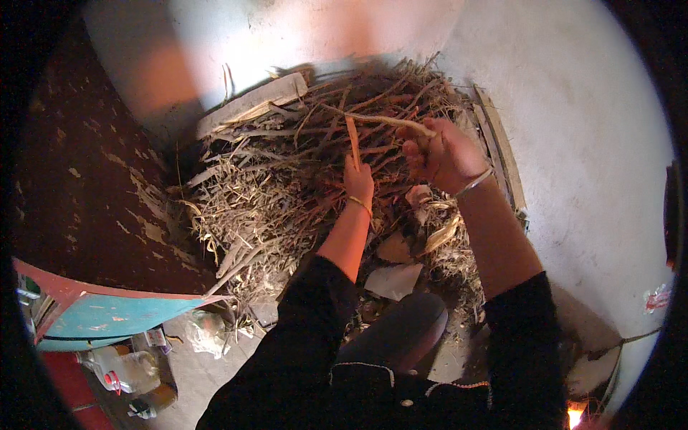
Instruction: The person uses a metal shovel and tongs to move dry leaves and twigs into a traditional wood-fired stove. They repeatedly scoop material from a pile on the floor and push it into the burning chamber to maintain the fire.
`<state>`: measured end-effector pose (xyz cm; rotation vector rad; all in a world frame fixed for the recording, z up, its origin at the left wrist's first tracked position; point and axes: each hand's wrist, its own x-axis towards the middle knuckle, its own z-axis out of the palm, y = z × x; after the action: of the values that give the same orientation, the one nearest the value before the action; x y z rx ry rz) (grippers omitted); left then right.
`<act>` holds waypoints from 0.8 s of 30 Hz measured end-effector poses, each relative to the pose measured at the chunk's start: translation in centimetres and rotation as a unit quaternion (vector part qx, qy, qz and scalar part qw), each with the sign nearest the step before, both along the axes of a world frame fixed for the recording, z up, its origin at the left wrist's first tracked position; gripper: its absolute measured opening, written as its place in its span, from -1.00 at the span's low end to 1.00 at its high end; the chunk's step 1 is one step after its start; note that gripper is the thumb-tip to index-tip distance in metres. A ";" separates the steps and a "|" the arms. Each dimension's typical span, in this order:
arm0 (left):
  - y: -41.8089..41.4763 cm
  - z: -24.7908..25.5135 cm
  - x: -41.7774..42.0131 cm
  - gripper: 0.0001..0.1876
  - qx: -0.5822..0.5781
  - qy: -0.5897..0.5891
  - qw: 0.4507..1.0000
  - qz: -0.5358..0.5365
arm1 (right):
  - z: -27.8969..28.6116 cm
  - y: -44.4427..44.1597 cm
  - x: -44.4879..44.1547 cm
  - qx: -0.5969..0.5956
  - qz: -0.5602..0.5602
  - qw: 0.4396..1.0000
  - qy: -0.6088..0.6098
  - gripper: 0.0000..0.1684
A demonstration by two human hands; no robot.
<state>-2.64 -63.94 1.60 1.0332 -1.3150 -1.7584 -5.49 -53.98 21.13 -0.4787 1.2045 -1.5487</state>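
Note:
A heap of dry sticks and twigs (317, 140) lies against the wall before me. My left hand (359, 180) is closed round the lower end of a short, flat piece of wood (352, 134), held roughly upright over the heap. To its right, my right hand (443, 156) has a longer, crooked pale stick (381, 119) between thumb and fingers, pointing left. That stick passes at the top of the short piece; whether the two touch I cannot tell. Dry straw and husks (236, 199) cover the heap's left and lower parts.
A weathered board (258, 105) rests on the heap's back left, and narrow planks (502, 145) lean at the right wall. A worn brown panel (91, 177) and blue-pink furniture (129, 317) stand left. Plastic bottles (129, 371) and a plastic bag (207, 330) are on the floor. Fire (575, 416) glows lower right.

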 end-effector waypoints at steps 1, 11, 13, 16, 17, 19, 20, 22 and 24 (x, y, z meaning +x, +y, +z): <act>-1.1 -0.3 -0.6 -0.68 0.042 0.018 0.999 -0.018 | -0.1 0.4 0.7 0.004 -0.032 0.999 0.013 -0.57; -4.2 -4.5 0.5 -0.75 0.122 0.237 0.951 -0.158 | -21.1 -1.8 -4.2 0.108 -0.101 0.936 0.319 -0.58; -3.6 -2.0 2.5 -0.71 0.086 0.192 0.971 -0.116 | -22.3 -3.5 -2.8 0.133 -0.092 0.926 0.342 -0.59; -6.4 -0.8 4.7 -0.60 0.211 0.380 0.890 -0.139 | -20.3 -5.8 0.1 0.196 -0.047 0.888 0.413 -0.59; -6.9 0.4 5.3 -0.64 0.234 0.332 0.901 -0.154 | -19.5 -5.9 0.6 0.226 -0.032 0.868 0.441 -0.59; -5.2 6.2 6.2 -0.71 0.292 0.228 0.908 -0.196 | -20.6 -5.1 -0.2 0.185 -0.095 0.870 0.447 -0.61; -4.7 8.1 6.5 -0.79 0.300 0.258 0.889 -0.230 | -20.7 -5.8 -0.7 0.153 -0.126 0.859 0.471 -0.61; -5.0 8.6 6.0 -0.78 0.282 0.226 0.873 -0.326 | -21.8 -6.8 -1.6 0.068 -0.172 0.877 0.443 -0.62; -6.4 9.0 5.9 -0.79 0.204 0.167 0.864 -0.428 | -21.8 -8.4 -1.2 0.004 -0.171 0.924 0.342 -0.63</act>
<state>3.27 -70.36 10.63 0.2666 -1.2831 -2.8218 -6.74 -62.36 -0.70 -0.8868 1.9072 -1.7261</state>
